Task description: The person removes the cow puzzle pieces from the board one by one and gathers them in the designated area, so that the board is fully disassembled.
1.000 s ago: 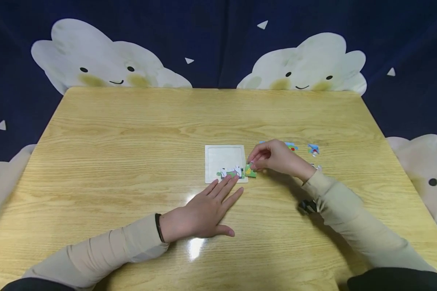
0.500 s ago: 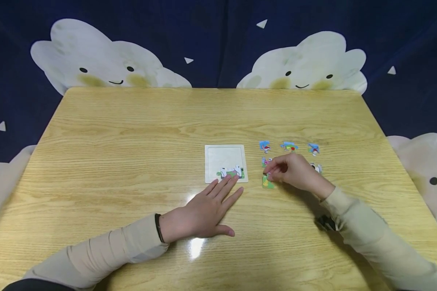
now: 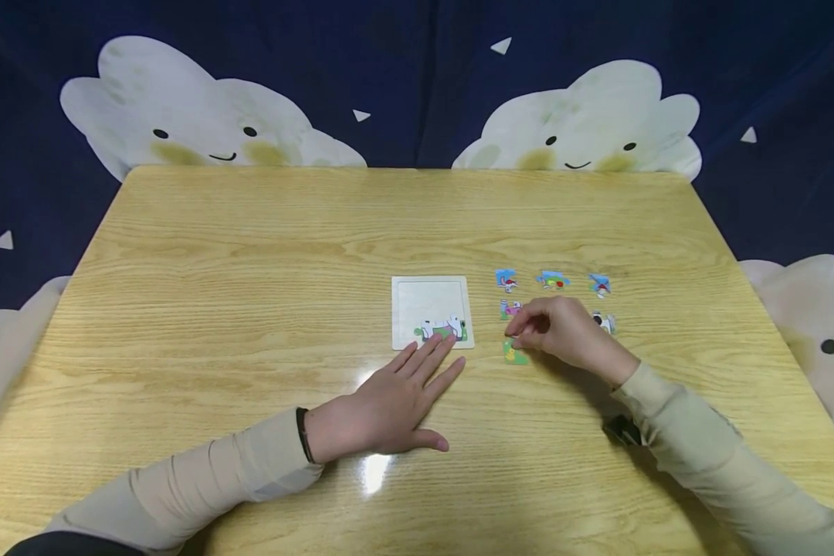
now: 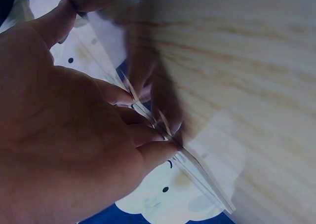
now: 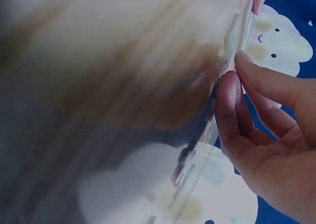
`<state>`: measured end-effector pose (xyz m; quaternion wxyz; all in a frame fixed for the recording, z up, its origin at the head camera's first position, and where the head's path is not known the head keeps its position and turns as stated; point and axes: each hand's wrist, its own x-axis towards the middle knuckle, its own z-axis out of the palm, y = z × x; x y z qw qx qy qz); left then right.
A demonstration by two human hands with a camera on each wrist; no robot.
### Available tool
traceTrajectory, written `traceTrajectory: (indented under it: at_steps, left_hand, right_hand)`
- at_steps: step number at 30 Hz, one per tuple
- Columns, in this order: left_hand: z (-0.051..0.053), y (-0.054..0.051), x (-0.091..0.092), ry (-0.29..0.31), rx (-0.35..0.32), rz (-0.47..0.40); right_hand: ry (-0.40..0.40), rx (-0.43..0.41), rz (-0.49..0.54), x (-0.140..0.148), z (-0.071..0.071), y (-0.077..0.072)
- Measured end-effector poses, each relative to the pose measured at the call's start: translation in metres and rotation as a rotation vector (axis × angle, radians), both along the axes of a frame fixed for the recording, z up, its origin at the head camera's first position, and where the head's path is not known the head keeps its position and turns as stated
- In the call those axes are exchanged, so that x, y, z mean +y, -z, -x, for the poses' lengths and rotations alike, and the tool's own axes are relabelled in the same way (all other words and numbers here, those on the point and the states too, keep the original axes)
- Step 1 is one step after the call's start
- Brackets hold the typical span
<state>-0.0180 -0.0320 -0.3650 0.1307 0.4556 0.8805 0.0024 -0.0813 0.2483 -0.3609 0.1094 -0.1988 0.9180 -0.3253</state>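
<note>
A square white puzzle tray (image 3: 427,297) lies on the table, with a cow-patterned strip (image 3: 441,329) along its lower inside edge. My left hand (image 3: 399,405) is spread flat, its fingertips resting on the tray's lower edge and touching the strip. To the right of the tray, my right hand (image 3: 563,332) pinches the top edge of a green puzzle piece (image 3: 514,354) with a yellow figure on it. In the right wrist view, thumb and index finger (image 5: 227,83) come together close to the tabletop; the piece is hard to make out there.
Blue-topped puzzle pieces lie in a row behind my right hand: left (image 3: 506,279), middle (image 3: 553,279) and right (image 3: 600,284). A pink piece (image 3: 510,310) and a black-and-white piece (image 3: 604,321) flank the hand. A dark curtain with clouds (image 3: 417,85) hangs behind the table (image 3: 250,232).
My right hand has moved right, away from the tray's edge, with the green puzzle piece, which has turned slightly and now sits lower beside the pink one. My left hand has stayed put.
</note>
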Motion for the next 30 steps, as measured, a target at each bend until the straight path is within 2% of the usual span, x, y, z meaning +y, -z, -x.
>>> traceTrajectory:
  at_steps: [7, 12, 17, 23, 30]
  left_hand:
    - [0.0, -0.001, 0.0, 0.0, 0.003, -0.001]
    - [0.0, -0.002, 0.0, 0.002, 0.004, -0.006]
    - [-0.001, -0.002, 0.0, 0.003, 0.008, 0.009]
    - [-0.001, -0.002, 0.0, 0.003, 0.011, 0.015]
    - [0.0, -0.001, 0.0, 0.005, 0.009, 0.006]
  right_hand:
    - [-0.046, -0.036, 0.066, -0.01, 0.008, -0.006]
    - [-0.06, -0.079, 0.107, -0.029, 0.018, -0.012]
    - [-0.106, -0.069, 0.131, -0.051, 0.03, -0.016]
    - [-0.178, -0.11, 0.165, -0.078, 0.042, -0.017]
    - [-0.226, -0.16, 0.139, -0.101, 0.053, -0.011]
